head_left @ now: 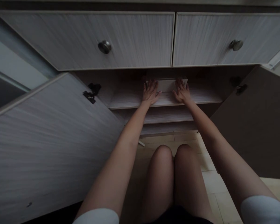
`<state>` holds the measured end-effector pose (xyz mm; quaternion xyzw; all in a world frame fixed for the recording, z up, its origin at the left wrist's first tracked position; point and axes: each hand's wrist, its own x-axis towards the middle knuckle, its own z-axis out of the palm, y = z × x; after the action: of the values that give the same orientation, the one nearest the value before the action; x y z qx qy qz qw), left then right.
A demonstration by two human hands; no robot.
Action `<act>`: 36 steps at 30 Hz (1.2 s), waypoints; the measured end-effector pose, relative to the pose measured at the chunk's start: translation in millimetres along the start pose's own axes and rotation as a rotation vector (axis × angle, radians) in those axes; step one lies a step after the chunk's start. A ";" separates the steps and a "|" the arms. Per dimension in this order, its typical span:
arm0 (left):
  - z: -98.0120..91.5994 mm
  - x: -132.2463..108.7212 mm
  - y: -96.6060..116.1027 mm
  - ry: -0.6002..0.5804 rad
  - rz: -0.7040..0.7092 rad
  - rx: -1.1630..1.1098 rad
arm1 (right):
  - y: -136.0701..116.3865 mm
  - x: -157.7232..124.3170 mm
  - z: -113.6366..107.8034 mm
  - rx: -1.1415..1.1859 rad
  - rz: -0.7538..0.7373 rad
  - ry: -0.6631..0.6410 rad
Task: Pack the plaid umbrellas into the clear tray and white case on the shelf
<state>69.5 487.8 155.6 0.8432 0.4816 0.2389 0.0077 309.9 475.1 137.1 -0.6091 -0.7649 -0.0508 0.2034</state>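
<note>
A pale box lies on the upper shelf inside the open cabinet. Against the left end of its front lies my left hand, fingers stretched out and spread. My right hand rests at the other end of the box, its fingers also extended and apart. Both palms face the box front, and neither hand is wrapped around it. The back of the box is lost in the shadow of the cabinet.
Two cabinet doors, left and right, stand swung open on either side of my arms. Above are two closed drawers with round knobs. Lower shelves sit beneath the box. My knees are close to the cabinet, over a tiled floor.
</note>
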 end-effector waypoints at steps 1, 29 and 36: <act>0.2 1.5 -1.4 -0.007 0.002 0.001 | 0.5 1.3 0.5 0.006 -0.002 0.002; -31.9 7.1 16.4 -0.199 -0.072 0.140 | -23.6 6.5 -40.9 0.283 0.150 -0.028; 5.8 -128.3 63.3 -0.095 -0.167 -0.371 | -72.0 -162.7 -29.4 0.641 0.114 -0.094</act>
<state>68.9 350.5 115.0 0.7948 0.4966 0.2821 0.2052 277.1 299.1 115.4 -0.5576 -0.7152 0.2322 0.3516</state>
